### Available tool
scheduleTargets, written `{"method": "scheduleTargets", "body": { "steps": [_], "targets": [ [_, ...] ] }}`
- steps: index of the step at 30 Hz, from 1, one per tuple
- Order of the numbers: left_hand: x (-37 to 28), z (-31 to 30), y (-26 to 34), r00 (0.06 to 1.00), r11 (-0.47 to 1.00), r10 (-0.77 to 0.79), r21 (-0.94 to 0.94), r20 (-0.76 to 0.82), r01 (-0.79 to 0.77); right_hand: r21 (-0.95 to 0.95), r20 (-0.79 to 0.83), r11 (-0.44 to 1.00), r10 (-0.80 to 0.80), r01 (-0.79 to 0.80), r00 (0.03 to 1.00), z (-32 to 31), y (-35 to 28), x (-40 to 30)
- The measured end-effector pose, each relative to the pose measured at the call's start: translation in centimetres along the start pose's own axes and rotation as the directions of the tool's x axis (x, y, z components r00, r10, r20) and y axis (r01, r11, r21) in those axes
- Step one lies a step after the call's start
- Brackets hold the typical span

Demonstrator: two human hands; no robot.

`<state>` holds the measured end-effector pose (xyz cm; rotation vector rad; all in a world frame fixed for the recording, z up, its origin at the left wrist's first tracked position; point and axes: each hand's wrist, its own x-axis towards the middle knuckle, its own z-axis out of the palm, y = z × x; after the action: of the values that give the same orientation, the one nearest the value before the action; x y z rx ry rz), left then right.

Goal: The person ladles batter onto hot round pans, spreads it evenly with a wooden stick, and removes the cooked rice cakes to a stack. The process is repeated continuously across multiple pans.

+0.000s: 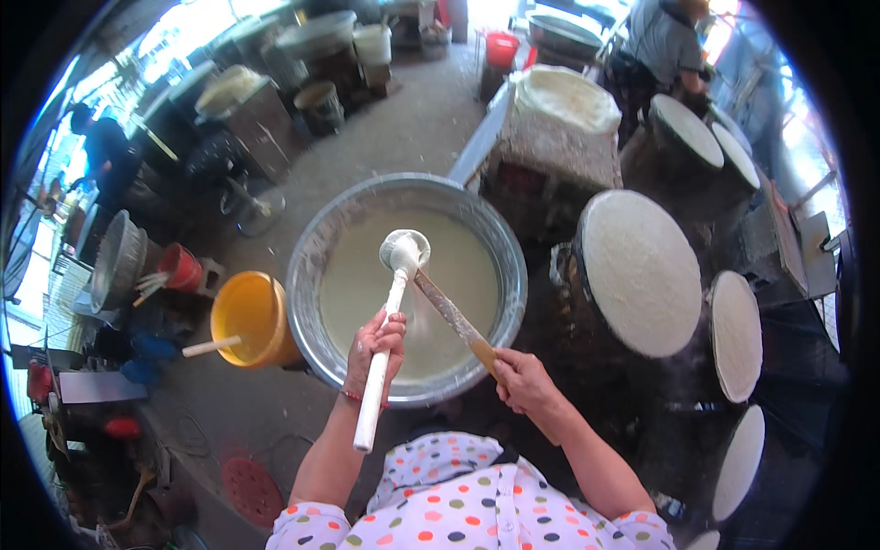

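Observation:
My left hand (377, 357) is wrapped around the white pipe-like handle of a ladle (405, 254). The ladle's round head, coated in pale batter, is above the middle of a large metal basin (306, 344). In my right hand (526, 385) is a flat wooden stick (454, 320), slanting up to the left. Its batter-smeared far end meets the ladle just below the head; whether it presses there I cannot tell. Pale, creamy liquid batter (447, 350) fills the lower part of the basin. A thin whitish streak lies under the crossing tools.
A yellow bucket (227, 309) with a pale-handled tool stands left of the basin. On the right are several round, white-topped discs (643, 275). A block stand (557, 151) is beyond the basin. Other people (663, 48) are at the upper right and far left (103, 151).

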<state>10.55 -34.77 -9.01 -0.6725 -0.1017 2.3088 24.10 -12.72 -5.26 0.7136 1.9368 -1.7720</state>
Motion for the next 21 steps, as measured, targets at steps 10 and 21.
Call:
{"method": "scheduleTargets", "body": {
  "steps": [10, 21],
  "targets": [
    [-7.5, 18.2, -2.4, 0.821, 0.689, 0.214, 0.514, 0.528, -0.511, 0.113, -0.124, 0.781, -0.602, 0.614, 0.789, 1.1, -11.0, -1.6],
    [-4.3, 10.9, 0.4, 0.979, 0.972, -0.088, 0.231, 0.184, 0.044, -0.785, -0.262, 0.433, -0.880, 0.444, 0.395, -0.6, -3.7, 2.1]
  ]
}}
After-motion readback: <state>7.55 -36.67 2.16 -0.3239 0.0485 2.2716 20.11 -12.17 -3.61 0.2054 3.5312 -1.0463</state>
